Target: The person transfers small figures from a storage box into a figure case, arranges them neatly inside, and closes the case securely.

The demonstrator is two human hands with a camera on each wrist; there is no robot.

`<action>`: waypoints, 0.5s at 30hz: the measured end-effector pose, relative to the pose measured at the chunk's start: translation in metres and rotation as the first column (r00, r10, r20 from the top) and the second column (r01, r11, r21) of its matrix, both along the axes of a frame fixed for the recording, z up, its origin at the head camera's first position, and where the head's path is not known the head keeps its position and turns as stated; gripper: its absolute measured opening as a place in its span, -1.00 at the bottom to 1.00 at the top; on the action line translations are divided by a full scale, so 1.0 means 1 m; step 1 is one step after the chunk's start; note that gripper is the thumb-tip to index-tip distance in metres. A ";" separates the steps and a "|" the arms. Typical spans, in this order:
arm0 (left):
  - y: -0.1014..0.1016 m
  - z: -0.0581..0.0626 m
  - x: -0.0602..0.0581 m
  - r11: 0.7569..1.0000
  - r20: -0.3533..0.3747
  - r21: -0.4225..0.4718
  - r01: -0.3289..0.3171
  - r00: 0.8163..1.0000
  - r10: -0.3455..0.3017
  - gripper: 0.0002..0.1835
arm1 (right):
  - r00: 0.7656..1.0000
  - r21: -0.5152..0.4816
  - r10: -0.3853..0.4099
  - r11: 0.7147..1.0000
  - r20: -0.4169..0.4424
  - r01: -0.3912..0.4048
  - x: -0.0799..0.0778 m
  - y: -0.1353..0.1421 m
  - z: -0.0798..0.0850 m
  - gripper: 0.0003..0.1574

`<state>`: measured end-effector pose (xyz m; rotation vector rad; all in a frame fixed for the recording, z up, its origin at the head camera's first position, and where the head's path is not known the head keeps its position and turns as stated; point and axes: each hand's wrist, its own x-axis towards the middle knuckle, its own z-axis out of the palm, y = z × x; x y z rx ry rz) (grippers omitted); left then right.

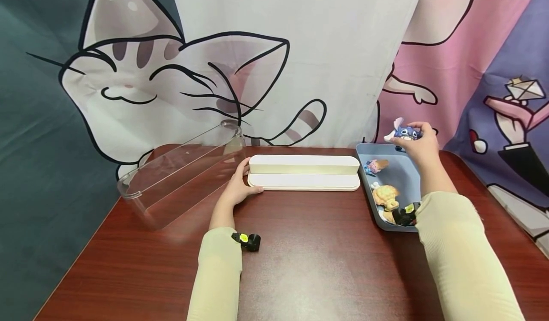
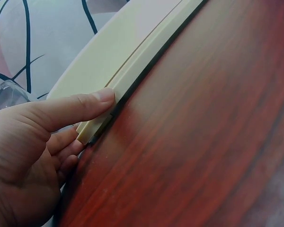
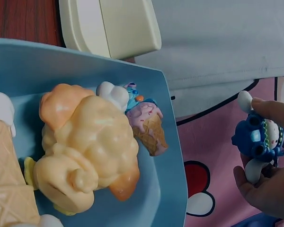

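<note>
My right hand [image 1: 425, 149] holds a small blue big-eared figurine [image 1: 405, 132] above the far end of a blue-grey tray [image 1: 407, 175]. In the right wrist view the thumb and fingers pinch the figurine [image 3: 254, 137] from its two sides, beyond the tray's rim. At the middle of the table, my left hand [image 1: 236, 187] grips the left end of a cream stepped stand [image 1: 303, 182]. The left wrist view shows the thumb on the stand's [image 2: 146, 61] edge, with the other fingers curled at its end and partly hidden.
Inside the tray lie a small pink ice-cream-cone figurine [image 1: 374, 166], a larger pale yellow fluffy figurine [image 1: 386, 196] and a cone-patterned piece [image 3: 9, 161]. A clear plastic cover [image 1: 184, 168] stands on the table at left. A printed curtain [image 1: 343, 64] hangs behind.
</note>
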<state>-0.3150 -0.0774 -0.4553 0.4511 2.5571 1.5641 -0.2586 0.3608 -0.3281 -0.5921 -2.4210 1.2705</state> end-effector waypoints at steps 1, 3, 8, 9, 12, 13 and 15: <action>0.000 0.000 0.000 1.000 -0.002 0.002 -0.001 1.000 0.001 0.09 | 1.000 -0.008 0.004 1.000 -0.008 -0.004 -0.001 0.000 0.000 -0.05; 0.000 -0.001 -0.001 1.000 -0.005 0.005 0.002 1.000 -0.002 0.09 | 1.000 -0.031 0.007 0.999 -0.023 -0.008 -0.002 -0.001 0.000 0.08; 0.000 -0.002 -0.002 1.000 0.002 -0.004 0.002 1.000 -0.002 0.09 | 1.000 -0.076 -0.011 0.997 -0.007 0.010 -0.003 -0.004 0.001 0.33; 0.000 -0.002 -0.002 1.000 0.005 -0.007 0.000 1.000 0.000 0.09 | 1.000 -0.085 -0.014 0.996 -0.001 0.014 -0.004 -0.005 0.000 0.31; 0.000 -0.002 -0.002 1.000 0.009 -0.008 -0.002 1.000 0.003 0.09 | 1.000 -0.121 -0.019 0.993 0.003 0.019 -0.004 -0.008 0.001 0.22; 0.000 -0.002 -0.002 1.000 0.009 -0.007 -0.002 1.000 0.002 0.09 | 1.000 -0.136 -0.019 0.991 -0.002 0.018 -0.004 -0.010 0.001 0.18; 0.000 -0.002 -0.002 1.000 0.008 -0.007 0.001 1.000 0.000 0.09 | 1.000 -0.168 -0.017 0.986 -0.026 0.012 -0.004 -0.012 0.001 0.13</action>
